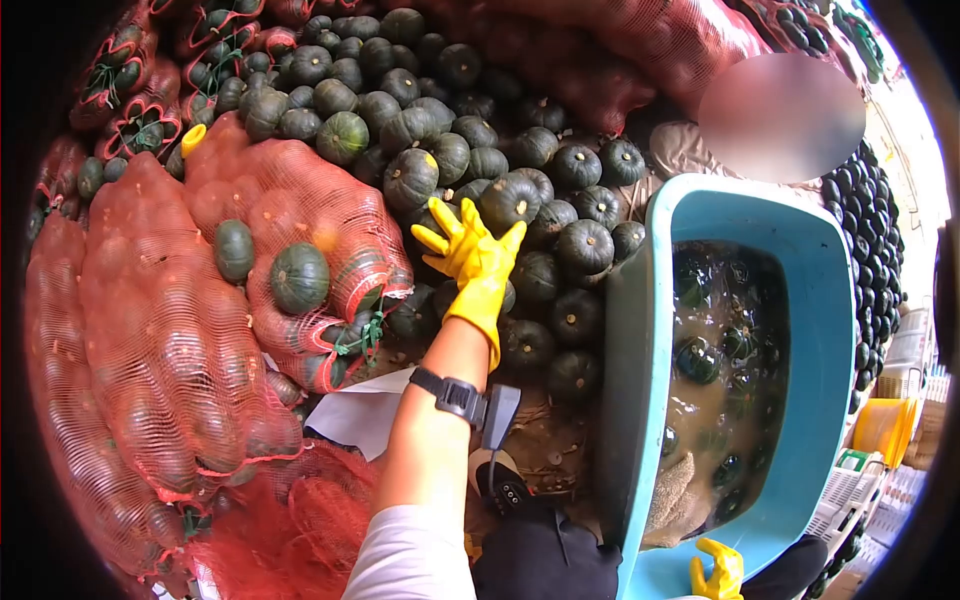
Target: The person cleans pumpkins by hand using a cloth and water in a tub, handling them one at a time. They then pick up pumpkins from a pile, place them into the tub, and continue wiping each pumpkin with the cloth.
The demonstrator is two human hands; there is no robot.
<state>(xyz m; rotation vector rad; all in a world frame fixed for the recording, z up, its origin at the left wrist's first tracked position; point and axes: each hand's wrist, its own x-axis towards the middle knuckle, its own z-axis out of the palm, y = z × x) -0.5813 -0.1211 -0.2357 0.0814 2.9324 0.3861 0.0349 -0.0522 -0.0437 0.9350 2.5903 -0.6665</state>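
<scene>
**A:** ok so what's actually being held by the left hand (pixel 478 262) here?

**B:** nothing tbh. The yellow-gloved fingers are spread wide and nothing is gripped. The hand is stretched out over the loose pile (pixel 440 110) of dark green squashes, far centre. The nearest squash (pixel 510 200) is found just past the fingertips; whether it's being touched can't be told. A black wristband (pixel 455 395) is worn on that arm.

**A:** and the right hand (pixel 718 572)?

**B:** only a bit of yellow glove is seen, near right, by the near rim of the blue tub (pixel 640 330). Whether it's closed on anything can't be told. The tub is filled with murky water (pixel 715 420), and floating squashes (pixel 697 358) are seen in it. Red net bags (pixel 170 330) stuffed with more squashes are stacked on the left.
</scene>
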